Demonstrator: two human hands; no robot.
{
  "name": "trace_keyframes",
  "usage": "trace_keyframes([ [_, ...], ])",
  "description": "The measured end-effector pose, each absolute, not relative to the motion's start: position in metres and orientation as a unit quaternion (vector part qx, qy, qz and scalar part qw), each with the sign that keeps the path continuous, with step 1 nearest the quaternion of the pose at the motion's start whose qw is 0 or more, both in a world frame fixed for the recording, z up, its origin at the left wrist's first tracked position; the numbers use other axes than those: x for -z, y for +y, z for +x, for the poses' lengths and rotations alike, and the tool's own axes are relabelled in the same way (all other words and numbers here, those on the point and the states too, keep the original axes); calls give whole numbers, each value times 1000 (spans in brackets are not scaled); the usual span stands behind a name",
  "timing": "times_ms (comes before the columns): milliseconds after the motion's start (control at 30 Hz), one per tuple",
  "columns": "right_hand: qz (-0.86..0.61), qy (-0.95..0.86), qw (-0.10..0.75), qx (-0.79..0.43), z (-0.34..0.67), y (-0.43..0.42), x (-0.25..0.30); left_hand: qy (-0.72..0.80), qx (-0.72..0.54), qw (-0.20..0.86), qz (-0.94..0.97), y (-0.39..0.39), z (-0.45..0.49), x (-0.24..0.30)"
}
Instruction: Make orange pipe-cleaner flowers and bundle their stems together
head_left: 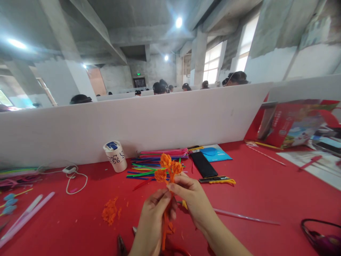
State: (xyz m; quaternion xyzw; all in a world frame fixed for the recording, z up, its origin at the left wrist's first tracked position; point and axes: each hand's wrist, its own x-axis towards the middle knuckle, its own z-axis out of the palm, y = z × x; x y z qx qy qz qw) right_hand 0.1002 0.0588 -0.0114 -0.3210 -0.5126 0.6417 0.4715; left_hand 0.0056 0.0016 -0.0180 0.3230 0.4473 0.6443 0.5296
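An orange craft flower (165,160) with three fluffy heads stands upright between my hands over the red table (90,220). My left hand (159,204) is closed around its stem, the thumb pressed against it. Just below the heads, my right hand (186,190) pinches the stem between thumb and fingers. The stem's lower end (163,241) hangs below my left hand. A small pile of orange fluff (109,212) lies to the left. Pliers (122,245) show partly beside my left wrist.
Bundled coloured pipe cleaners (145,170), a black phone (204,164), and a utility knife (214,179) lie behind my hands. A white cup (115,156) stands near the white partition (170,124). A clear pink tube (245,217) lies right; a red bag (287,124) stands back right.
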Motion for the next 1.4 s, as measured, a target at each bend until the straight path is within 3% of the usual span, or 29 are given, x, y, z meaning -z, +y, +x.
trace_keyframes([
  [267, -341, -518, 450, -642, 94, 57, 15, 495, -677, 421, 344, 5, 2, 23],
  [567, -328, -584, 483, -564, 96, 61, 16, 528, -664, 385, 364, 4, 1, 23],
  [800, -279, -489, 432, -705, 101, 59, 10, 493, -663, 436, 357, 2, 0, 19],
  [1033, -301, -532, 448, -652, 106, 62, 6, 481, -636, 513, 317, -2, -13, 10],
  [1167, -305, -511, 405, -694, 107, 62, 3, 444, -613, 594, 271, -1, -18, 8],
  [1400, -331, -573, 334, -671, 107, 60, 1, 486, -674, 460, 315, 2, -17, 6],
])
